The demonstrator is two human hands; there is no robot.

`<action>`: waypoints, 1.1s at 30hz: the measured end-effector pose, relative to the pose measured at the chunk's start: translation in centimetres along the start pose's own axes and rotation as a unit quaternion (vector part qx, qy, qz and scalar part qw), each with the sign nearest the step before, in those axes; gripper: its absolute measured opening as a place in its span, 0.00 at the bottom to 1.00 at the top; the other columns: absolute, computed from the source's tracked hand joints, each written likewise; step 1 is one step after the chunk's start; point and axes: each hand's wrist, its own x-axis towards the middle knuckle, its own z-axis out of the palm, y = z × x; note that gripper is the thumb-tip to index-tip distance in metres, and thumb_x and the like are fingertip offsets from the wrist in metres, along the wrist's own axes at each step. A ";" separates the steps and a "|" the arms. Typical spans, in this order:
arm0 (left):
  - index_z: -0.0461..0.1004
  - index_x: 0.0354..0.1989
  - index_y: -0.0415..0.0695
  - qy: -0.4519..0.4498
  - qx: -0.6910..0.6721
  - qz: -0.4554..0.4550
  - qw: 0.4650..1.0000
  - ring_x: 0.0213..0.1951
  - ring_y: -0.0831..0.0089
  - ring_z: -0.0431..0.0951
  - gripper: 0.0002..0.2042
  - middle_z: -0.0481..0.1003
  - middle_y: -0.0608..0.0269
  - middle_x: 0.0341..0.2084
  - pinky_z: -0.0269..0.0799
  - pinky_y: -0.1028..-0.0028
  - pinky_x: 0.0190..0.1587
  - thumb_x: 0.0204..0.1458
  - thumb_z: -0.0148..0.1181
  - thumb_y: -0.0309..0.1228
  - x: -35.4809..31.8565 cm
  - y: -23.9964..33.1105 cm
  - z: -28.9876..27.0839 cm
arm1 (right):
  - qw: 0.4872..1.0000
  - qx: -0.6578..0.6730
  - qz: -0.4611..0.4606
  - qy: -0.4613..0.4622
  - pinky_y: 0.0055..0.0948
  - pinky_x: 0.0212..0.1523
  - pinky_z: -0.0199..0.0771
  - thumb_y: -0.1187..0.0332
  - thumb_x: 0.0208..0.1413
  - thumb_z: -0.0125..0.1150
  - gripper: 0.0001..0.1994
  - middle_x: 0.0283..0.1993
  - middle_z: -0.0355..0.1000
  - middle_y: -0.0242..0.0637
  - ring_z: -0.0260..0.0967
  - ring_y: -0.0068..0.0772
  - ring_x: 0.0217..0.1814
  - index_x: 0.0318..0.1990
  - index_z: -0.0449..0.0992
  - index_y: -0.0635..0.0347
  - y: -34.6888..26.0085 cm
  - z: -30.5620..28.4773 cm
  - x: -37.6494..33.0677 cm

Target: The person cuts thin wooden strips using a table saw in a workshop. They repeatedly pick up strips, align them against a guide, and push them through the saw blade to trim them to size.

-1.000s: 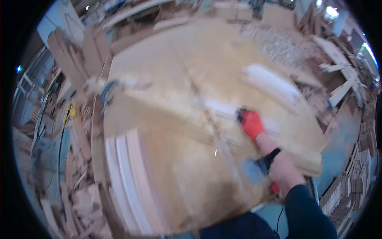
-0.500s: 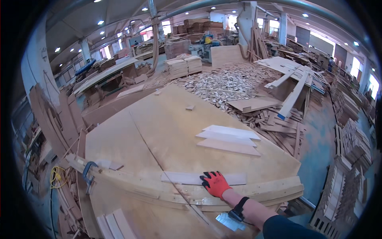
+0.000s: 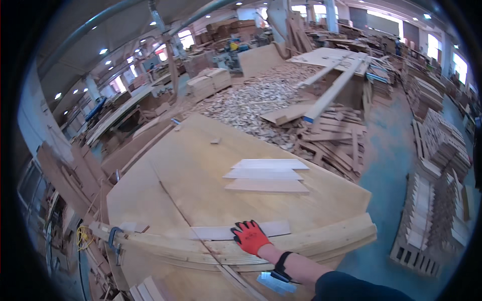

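Note:
My right hand (image 3: 250,237), in a red glove with black fingertips, rests on a thin pale board (image 3: 277,229). Its fingers are spread over the board's top face and the palm hides part of it. This board lies along the far side of a long wooden rail (image 3: 316,240) fixed across the worktable (image 3: 165,145). Beyond the hand, three pale strips with slanted ends (image 3: 266,174) lie side by side. My left hand is out of view.
A dark clamp (image 3: 115,239) grips the rail's left end. More strips (image 3: 148,290) lie at the near left. A small offcut (image 3: 215,141) sits on the far tabletop, before a heap of wood scraps (image 3: 256,108). Slatted stacks (image 3: 419,220) stand on the right.
The view has shifted, so the table and hand appear farther left. My right hand stays on the same board beside the rail.

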 end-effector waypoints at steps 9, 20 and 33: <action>0.68 0.62 0.38 -0.065 0.004 0.101 0.993 0.59 0.54 0.72 0.29 0.73 0.49 0.55 0.66 0.59 0.62 0.53 0.66 0.38 -3.9 6.7 6.2 | 1.000 0.002 0.003 -0.015 0.52 0.70 0.54 0.55 0.60 0.56 0.25 0.68 0.63 0.46 0.59 0.51 0.68 0.64 0.70 0.51 0.8 -2.1 -7.9; 0.67 0.62 0.36 -0.082 0.061 0.174 0.979 0.58 0.53 0.72 0.30 0.74 0.48 0.54 0.67 0.61 0.61 0.51 0.68 0.35 -7.2 9.3 5.9 | 0.984 -0.011 0.040 -0.175 0.45 0.50 0.75 0.47 0.47 0.69 0.24 0.48 0.75 0.43 0.74 0.48 0.51 0.45 0.77 0.55 4.3 -6.8 -7.1; 0.75 0.57 0.43 -0.063 0.703 -0.306 0.639 0.62 0.56 0.68 0.36 0.73 0.50 0.55 0.64 0.55 0.60 0.48 0.61 0.60 -6.8 -15.8 -7.7 | 0.991 -0.064 0.031 -0.110 0.45 0.60 0.68 0.47 0.48 0.70 0.33 0.62 0.66 0.43 0.62 0.48 0.65 0.60 0.73 0.53 10.0 -11.6 -15.1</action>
